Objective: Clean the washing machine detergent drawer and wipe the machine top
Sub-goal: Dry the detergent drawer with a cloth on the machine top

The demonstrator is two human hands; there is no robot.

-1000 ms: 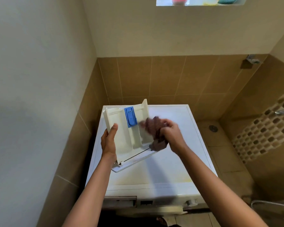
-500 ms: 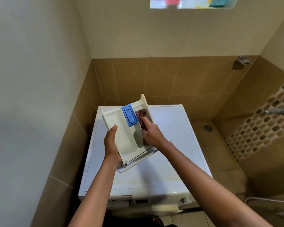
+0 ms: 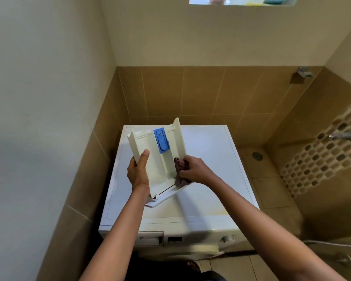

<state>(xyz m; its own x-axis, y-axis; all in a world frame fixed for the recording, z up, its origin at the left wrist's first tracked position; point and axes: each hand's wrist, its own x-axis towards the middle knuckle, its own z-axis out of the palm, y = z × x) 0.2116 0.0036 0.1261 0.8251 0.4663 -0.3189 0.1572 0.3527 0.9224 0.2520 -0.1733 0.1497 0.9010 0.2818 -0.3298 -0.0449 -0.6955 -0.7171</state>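
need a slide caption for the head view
Left hand holds the detergent drawer above the washing machine; right hand wipes it with a cloth.

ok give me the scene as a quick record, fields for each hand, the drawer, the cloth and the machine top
left hand: grips the left wall of the detergent drawer, held tilted above the machine
right hand: presses a dark cloth into the drawer's right compartment
drawer: white, out of its slot, blue insert in the middle
machine top: white, yellowish stain near the front right

The white washer top (image 3: 207,179) fills the frame's centre. The drawer (image 3: 160,171) stands tilted on it, left of middle, front edge down.
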